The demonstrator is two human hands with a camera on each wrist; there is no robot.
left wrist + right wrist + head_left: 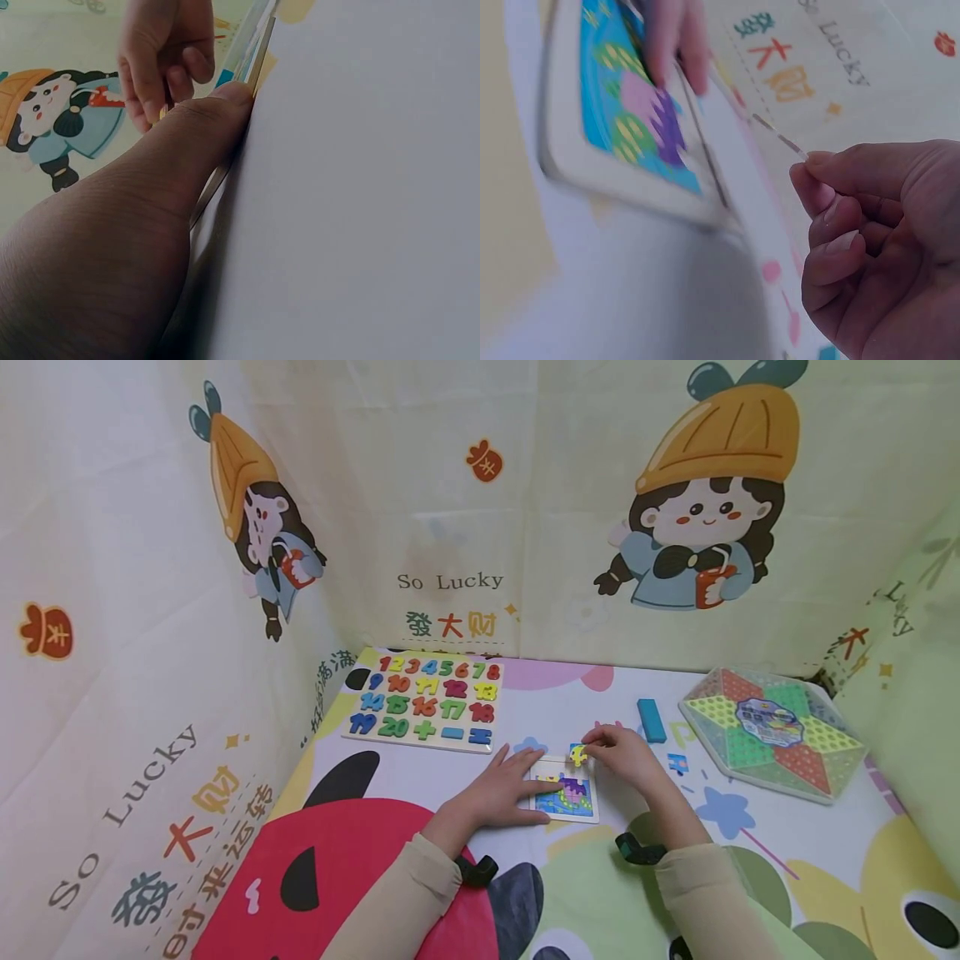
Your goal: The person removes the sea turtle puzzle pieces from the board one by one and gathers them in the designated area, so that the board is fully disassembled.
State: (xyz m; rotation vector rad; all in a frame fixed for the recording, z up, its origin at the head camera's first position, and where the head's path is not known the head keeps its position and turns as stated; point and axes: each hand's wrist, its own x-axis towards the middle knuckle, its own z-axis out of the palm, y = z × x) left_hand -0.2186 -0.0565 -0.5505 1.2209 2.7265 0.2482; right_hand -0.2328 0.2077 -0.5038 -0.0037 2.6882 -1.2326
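Observation:
A small jigsaw puzzle in a white frame point(561, 124) lies on the table, its filled part showing blue, green, pink and purple. My left hand point(497, 790) rests across the left side of the puzzle with its fingers spread. In the left wrist view, the thumb point(202, 120) lies along the frame's edge. Between thumb and forefinger, my right hand point(621, 755) pinches a yellow and blue puzzle piece point(577, 754) just above the frame's upper right. Seen edge-on in the right wrist view, the piece point(778, 136) is thin. Its other fingers are curled in.
One loose blue puzzle piece point(678, 764) lies to the right of my right hand, with a teal block point(652, 721) beyond it. A colourful number board point(420, 702) lies at back left. At back right is a clear hexagonal box point(772, 735). Printed curtains point(450, 510) surround the table.

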